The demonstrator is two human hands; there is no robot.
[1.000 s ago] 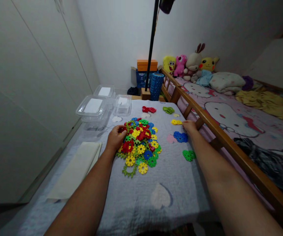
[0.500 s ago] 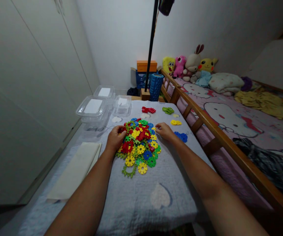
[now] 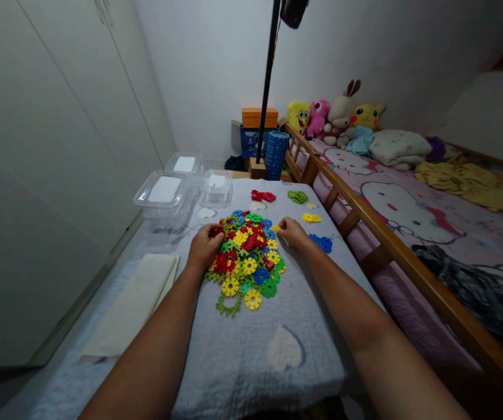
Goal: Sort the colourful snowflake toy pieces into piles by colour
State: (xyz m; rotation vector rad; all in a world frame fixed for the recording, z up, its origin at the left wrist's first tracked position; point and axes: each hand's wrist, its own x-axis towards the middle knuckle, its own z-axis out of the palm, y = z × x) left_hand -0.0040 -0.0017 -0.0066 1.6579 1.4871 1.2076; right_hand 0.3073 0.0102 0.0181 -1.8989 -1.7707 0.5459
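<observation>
A mixed heap of plastic interlocking disc pieces [image 3: 249, 266] in red, yellow, green and blue lies on the cloth-covered table. My left hand [image 3: 205, 246] rests against the heap's left side, fingers curled together beside red pieces; what they hold, if anything, is hidden. At the heap's right edge, my right hand [image 3: 294, 233] pinches a yellow disc piece [image 3: 276, 228] between thumb and fingertips. Small sorted groups lie beyond: red pieces [image 3: 263, 196], green pieces [image 3: 298, 197], yellow pieces [image 3: 312, 218] and blue pieces [image 3: 320, 243], the blue ones nearest my right wrist.
Clear lidded plastic boxes [image 3: 164, 204] with white labels stand at the table's back left. A folded cream cloth [image 3: 133, 306] lies left of my left forearm. A wooden bed rail [image 3: 356, 213] runs along the right side. Behind the table rises a black pole [image 3: 266, 87].
My right hand has drawn slightly back from the heap's right edge, and a yellow piece now shows between its fingertips. My left hand has stayed almost still.
</observation>
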